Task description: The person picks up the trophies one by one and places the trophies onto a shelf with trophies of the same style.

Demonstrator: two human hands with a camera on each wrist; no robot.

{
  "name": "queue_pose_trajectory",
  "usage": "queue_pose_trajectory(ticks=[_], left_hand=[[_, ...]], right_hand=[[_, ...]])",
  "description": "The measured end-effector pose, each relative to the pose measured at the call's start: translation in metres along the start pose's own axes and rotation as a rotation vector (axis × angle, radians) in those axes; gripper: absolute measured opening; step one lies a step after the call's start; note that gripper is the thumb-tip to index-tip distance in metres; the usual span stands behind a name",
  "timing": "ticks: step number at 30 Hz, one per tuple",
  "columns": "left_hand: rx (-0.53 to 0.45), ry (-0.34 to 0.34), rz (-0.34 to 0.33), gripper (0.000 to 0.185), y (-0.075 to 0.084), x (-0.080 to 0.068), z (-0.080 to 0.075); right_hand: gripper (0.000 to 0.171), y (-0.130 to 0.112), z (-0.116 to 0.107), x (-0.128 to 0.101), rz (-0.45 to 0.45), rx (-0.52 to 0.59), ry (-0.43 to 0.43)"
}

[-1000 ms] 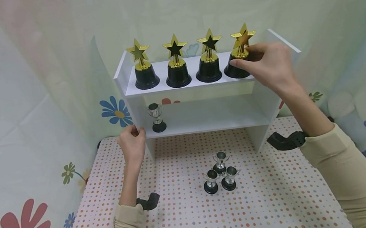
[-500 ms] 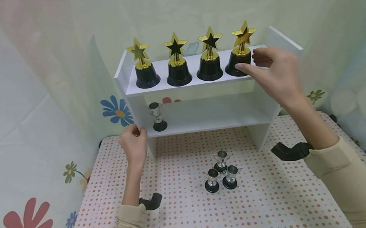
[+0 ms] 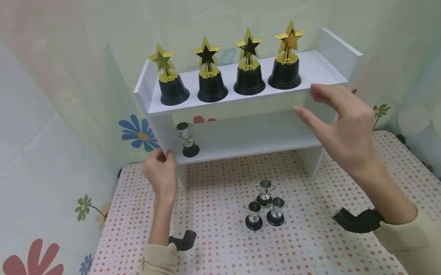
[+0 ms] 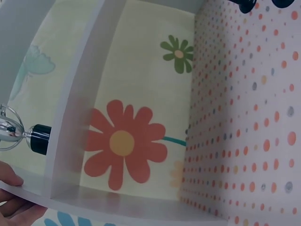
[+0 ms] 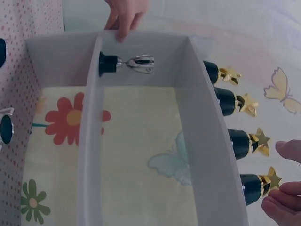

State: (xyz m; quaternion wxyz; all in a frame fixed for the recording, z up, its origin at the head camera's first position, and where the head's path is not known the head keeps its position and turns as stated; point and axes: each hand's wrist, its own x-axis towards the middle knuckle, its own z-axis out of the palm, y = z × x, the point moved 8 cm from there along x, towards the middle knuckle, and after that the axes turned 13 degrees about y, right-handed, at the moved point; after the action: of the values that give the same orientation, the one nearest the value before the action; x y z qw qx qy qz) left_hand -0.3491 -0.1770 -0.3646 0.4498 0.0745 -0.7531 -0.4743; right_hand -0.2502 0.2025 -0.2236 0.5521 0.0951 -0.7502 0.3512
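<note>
Hands at a white shelf holding trophies.
Left hand grips the shelf's left wall; right hand, fingers spread and empty, hovers near the rightmost star trophy on top.

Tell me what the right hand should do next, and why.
Probably lower the right hand to one of the three silver cups on the table: it is holding nothing, four gold star trophies fill the top shelf, and the lower shelf holds only one silver cup.
</note>
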Motion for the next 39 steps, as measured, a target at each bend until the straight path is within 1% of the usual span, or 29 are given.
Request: queue_pose_trajectory(ticks=[3,5,8,12,13,16,18,22,25,29,34,39], left_hand=[[0.001,0.017,0.008,0.016,0.002,0.002,-0.001],[0.003,0.017,0.011,0.016,0.004,0.002,-0.001],[0.007,0.011,0.014,0.017,0.005,0.003,-0.001],[0.007,0.014,0.023,0.017,0.008,0.004,-0.002],[0.007,0.016,0.027,0.017,0.008,0.005,-0.003],[0.007,0.025,0.036,0.016,0.009,0.006,-0.004],[0.011,0.027,0.041,0.016,0.010,0.007,-0.004],[0.014,0.022,0.050,0.016,0.012,0.007,-0.003],[0.010,0.024,0.060,0.016,0.014,0.008,-0.004],[0.006,0.029,0.070,0.017,0.015,0.010,-0.005],[-0.002,0.027,0.069,0.018,0.016,0.012,-0.006],[-0.008,0.029,0.068,0.018,0.016,0.012,-0.007]], right_hand=[[0.045,-0.005,-0.003,-0.012,-0.020,0.018,-0.008],[0.045,-0.006,-0.004,-0.021,-0.028,0.021,-0.025],[0.046,-0.005,-0.003,-0.038,-0.036,0.054,-0.042],[0.049,0.002,0.000,-0.065,-0.023,0.161,-0.069],[0.050,0.005,0.002,-0.072,-0.010,0.191,-0.081],[0.050,0.014,0.009,-0.095,0.026,0.234,-0.136],[0.049,0.022,0.014,-0.111,0.057,0.232,-0.175],[0.048,0.038,0.023,-0.143,0.122,0.193,-0.251],[0.048,0.051,0.030,-0.168,0.191,0.165,-0.315],[0.052,0.065,0.040,-0.197,0.281,0.122,-0.404],[0.052,0.077,0.048,-0.219,0.358,0.124,-0.456],[0.049,0.083,0.050,-0.231,0.407,0.126,-0.481]])
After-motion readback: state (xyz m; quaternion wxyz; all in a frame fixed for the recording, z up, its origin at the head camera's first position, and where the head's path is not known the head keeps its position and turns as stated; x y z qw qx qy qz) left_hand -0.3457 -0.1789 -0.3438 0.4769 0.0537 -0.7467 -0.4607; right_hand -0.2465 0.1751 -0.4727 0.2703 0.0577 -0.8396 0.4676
